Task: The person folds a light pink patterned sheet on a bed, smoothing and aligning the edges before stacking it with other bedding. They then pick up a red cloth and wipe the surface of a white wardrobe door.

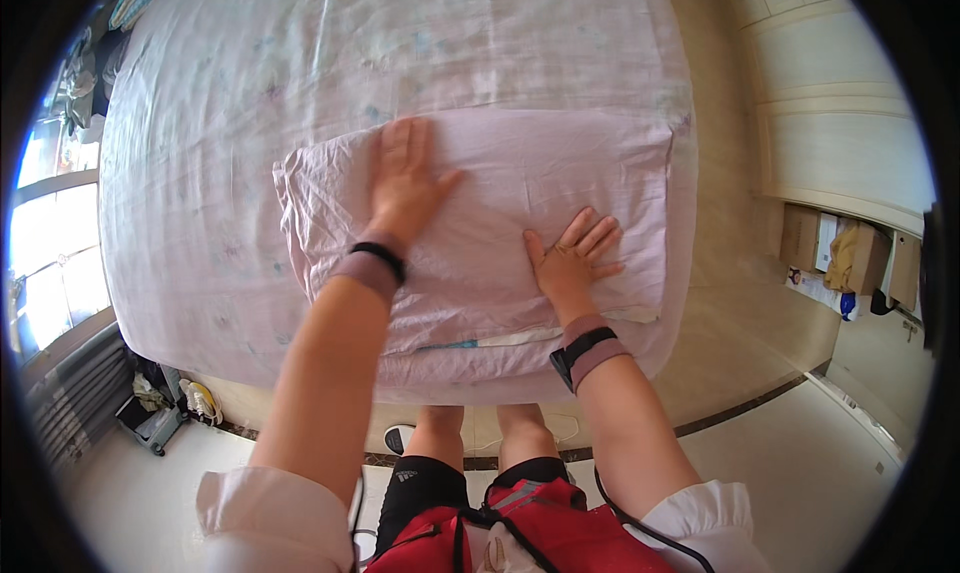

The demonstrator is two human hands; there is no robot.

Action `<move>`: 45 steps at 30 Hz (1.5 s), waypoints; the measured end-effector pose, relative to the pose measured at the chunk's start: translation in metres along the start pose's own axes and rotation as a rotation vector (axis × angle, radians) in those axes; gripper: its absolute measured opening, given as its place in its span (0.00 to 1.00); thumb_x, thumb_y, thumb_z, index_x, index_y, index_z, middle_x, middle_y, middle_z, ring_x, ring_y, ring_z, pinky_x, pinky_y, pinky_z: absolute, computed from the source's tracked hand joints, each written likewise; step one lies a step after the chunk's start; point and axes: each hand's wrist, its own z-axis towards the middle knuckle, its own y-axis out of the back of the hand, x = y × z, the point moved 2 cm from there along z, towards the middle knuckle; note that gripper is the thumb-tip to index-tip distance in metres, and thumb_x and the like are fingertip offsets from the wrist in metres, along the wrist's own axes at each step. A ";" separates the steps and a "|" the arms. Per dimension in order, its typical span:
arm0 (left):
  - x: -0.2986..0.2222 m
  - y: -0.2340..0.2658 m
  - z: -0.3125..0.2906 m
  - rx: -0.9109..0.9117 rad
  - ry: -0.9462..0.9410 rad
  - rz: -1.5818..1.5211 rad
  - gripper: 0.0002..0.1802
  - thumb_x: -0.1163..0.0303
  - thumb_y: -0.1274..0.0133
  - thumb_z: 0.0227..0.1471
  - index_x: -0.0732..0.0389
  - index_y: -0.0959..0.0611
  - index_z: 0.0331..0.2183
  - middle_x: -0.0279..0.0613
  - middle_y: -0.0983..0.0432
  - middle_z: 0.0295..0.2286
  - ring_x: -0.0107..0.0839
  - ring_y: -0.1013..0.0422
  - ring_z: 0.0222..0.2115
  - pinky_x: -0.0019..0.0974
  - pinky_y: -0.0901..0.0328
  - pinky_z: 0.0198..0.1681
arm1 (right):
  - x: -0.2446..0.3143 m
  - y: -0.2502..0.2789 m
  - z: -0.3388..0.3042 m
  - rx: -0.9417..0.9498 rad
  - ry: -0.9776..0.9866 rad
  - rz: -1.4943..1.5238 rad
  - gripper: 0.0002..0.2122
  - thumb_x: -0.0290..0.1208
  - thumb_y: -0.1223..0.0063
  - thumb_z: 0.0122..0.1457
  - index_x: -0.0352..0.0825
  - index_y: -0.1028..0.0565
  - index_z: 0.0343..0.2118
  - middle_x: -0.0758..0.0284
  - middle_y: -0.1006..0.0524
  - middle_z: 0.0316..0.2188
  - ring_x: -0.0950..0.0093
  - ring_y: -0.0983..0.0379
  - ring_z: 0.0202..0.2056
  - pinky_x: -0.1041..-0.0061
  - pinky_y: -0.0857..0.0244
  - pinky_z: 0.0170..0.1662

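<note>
right hand (570, 260): fingers spread. left hand (405, 181): fingers blurred, seemingly together, thumb apart. pink cloth (493, 198) lies toward the near right corner of the bed (190, 243). smooth outward, palms flat.

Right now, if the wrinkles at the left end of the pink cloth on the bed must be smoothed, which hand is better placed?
Probably the left hand: it is over the pink cloth, close to those wrinkles, while the right hand rests, spread, nearer the cloth's right end.
</note>
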 end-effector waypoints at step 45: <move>0.074 -0.032 -0.029 -0.166 0.176 -0.060 0.51 0.45 0.48 0.46 0.56 0.43 0.67 0.47 0.55 0.68 0.54 0.63 0.69 0.69 0.71 0.66 | -0.057 0.046 0.197 -0.408 0.440 -0.152 0.45 0.74 0.72 0.57 0.49 0.58 0.72 0.65 0.63 0.73 0.62 0.73 0.73 0.45 0.80 0.70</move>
